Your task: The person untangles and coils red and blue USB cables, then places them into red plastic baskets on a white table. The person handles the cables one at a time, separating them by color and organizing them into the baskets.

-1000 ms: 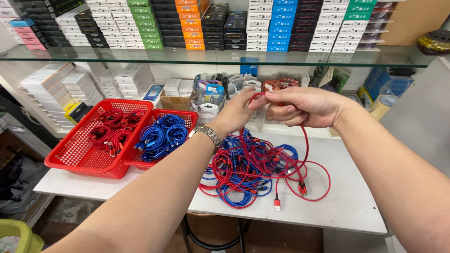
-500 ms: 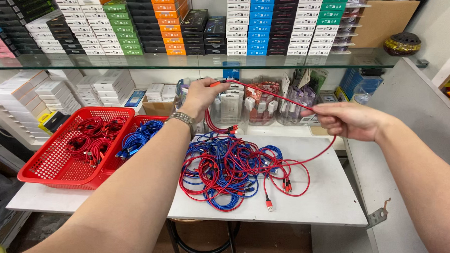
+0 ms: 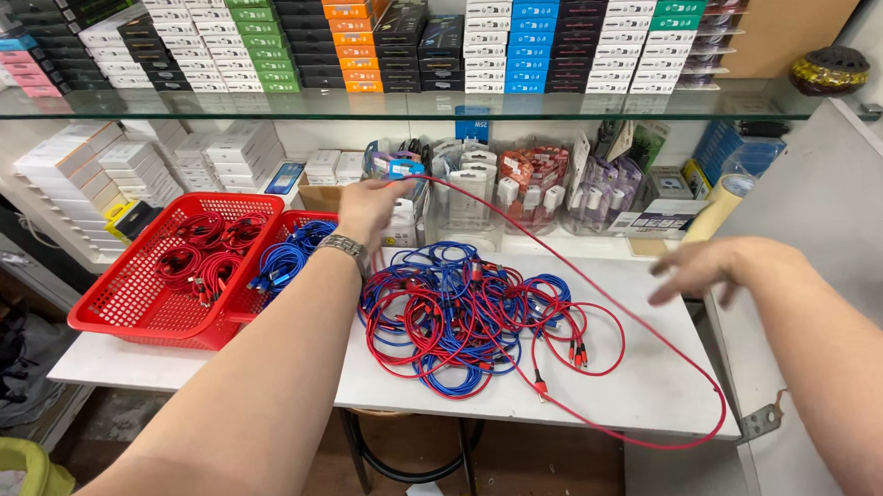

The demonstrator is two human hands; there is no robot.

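Here, head view:
Hands: two. The left hand (image 3: pixel 367 210) is raised, fingers closed on one end of a red cable (image 3: pixel 599 282); the right hand (image 3: pixel 702 268) hovers open, fingers spread, holding nothing.
Red cable: one, running from the left hand down past the table's right edge and looping back.
Cable pile (image 3: pixel 463 311): red and blue, tangled, too many to count.
Baskets: two red baskets (image 3: pixel 121 303), one with red coils, one with blue.
Surface: white table (image 3: pixel 642 388).
Room: glass shelf (image 3: pixel 260 106) stacked with small coloured boxes.
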